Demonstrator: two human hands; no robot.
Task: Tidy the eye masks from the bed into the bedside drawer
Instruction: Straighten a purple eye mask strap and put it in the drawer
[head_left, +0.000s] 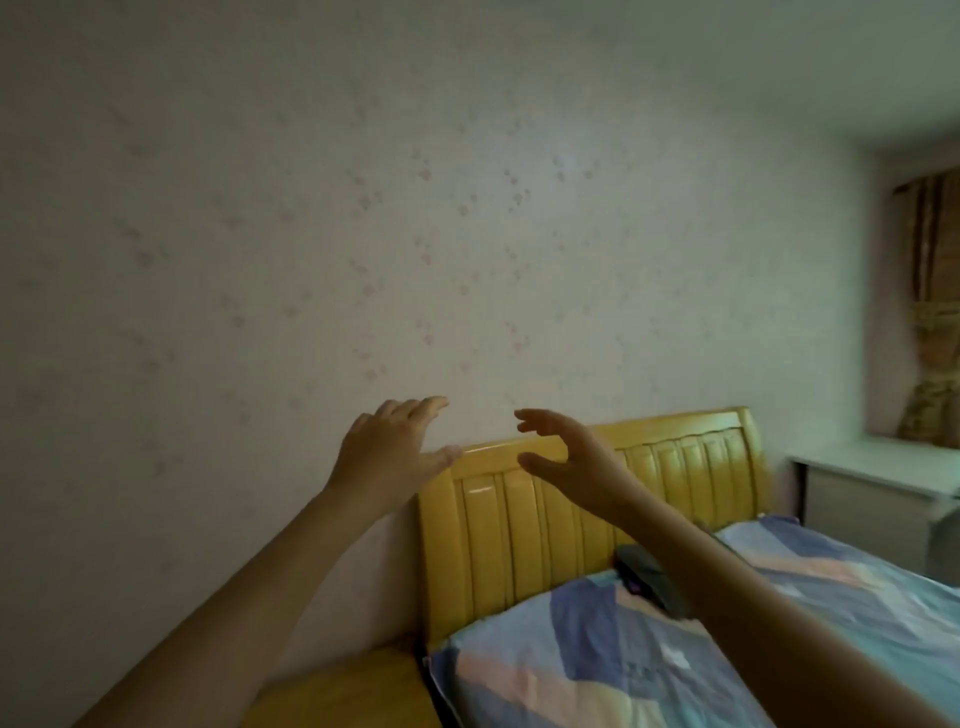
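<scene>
Eye masks (652, 577): dark soft bundle on the bed, at the foot of the yellow headboard (524, 535), wedged between two patchwork pillows (571, 660). Blurred and partly hidden by the right forearm, so the count can't be read.

Head view only. Left hand (387, 457) is raised in front of the wall, just left of the headboard's top rail, fingers spread, holding nothing. Right hand (576, 462) is in front of the headboard's top rail, fingers loosely curved and apart, also empty. Neither touches the masks.

Step, as judged: the very start, nothing picked up yet. Next move calls for dropping a hand down from the rail to the bundle below and pinching the fabric; soft and limp, so it should gather easily.

Yellow bedside cabinet (337, 696) sits just left of the headboard, at the frame's bottom edge; its drawer isn't visible, so open or closed is unknown. A white desk (872, 467) and a curtain (935, 312) lie well right of the headboard. Nothing obstructs the reach.
</scene>
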